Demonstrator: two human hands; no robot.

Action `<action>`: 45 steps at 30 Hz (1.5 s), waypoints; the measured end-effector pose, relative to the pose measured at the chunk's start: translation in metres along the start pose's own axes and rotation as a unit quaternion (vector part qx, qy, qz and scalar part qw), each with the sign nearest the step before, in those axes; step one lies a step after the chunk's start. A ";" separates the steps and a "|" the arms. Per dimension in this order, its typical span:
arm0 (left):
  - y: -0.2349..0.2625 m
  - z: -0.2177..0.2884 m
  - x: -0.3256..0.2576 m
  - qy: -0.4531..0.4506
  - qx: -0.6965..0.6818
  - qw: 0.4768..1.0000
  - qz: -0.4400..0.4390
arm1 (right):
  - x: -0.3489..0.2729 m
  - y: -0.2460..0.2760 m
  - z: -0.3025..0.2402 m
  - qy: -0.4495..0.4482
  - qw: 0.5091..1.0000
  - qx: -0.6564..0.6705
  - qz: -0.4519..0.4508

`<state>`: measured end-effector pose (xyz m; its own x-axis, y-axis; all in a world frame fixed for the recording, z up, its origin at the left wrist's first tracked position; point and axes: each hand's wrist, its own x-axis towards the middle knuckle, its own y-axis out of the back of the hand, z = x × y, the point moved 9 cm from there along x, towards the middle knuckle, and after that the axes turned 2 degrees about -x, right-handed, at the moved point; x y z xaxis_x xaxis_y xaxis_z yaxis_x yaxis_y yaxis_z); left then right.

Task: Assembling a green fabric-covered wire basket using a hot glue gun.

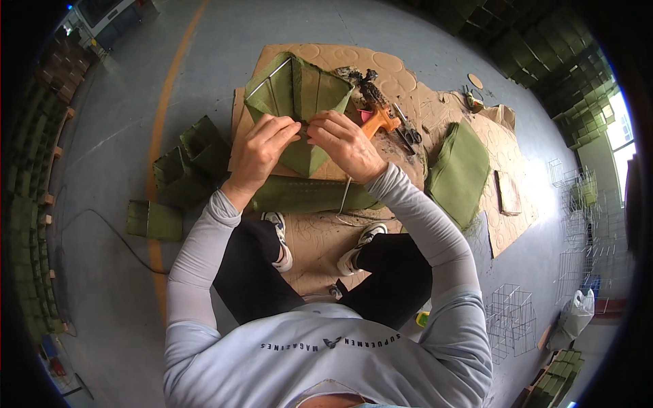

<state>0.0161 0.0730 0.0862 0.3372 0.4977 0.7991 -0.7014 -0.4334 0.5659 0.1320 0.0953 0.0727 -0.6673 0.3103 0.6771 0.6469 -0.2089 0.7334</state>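
1. Floor [112,309], grey, crossed on the left by a yellow line [164,109].
2. Stacks of green boxes [537,47] fill the far right corner; more stand along the left edge.
3. Cardboard sheet [381,62], brown with a faint curled pattern, spread in front of the person; more cardboard extends to the right.
4. Wire frames [511,323], bare metal, on the floor at lower right.
5. Green boxes [155,219], a small group, on the floor left of the cardboard.
6. Fabric pile [459,173], green, flat, lying right of the work area.
7. Green fabric box [317,87], above the cardboard directly ahead, tilted; thin metal wire shows at its left rim.
8. Left hand [266,141]: nearly closed, thumb and fingertips pinching the box fabric.
9. Right hand [347,144]: likewise closed to a pinch on the fabric, just beside the left; exact grip hidden by the fingers.
10. Glue gun [382,121], orange, on the cardboard beyond the right hand.
11. Scissors [411,134], dark-handled, just right of the glue gun.
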 end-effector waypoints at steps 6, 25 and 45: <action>-0.005 -0.014 0.025 -0.032 -0.069 0.989 -0.123 | 0.021 -0.009 0.015 -0.028 0.976 0.135 -0.169; -0.005 0.026 0.002 0.016 0.067 0.998 0.006 | -0.005 0.021 0.006 -0.030 0.999 -0.003 0.021; 0.005 -0.007 0.004 0.096 0.000 0.995 -0.035 | 0.046 -0.001 0.043 -0.071 0.983 0.163 -0.034</action>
<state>0.0094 0.0784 0.0903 0.2591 0.6615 0.7038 -0.6800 -0.3926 0.6193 0.1165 0.1497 0.1001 -0.6691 0.4450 0.5952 0.7027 0.1182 0.7016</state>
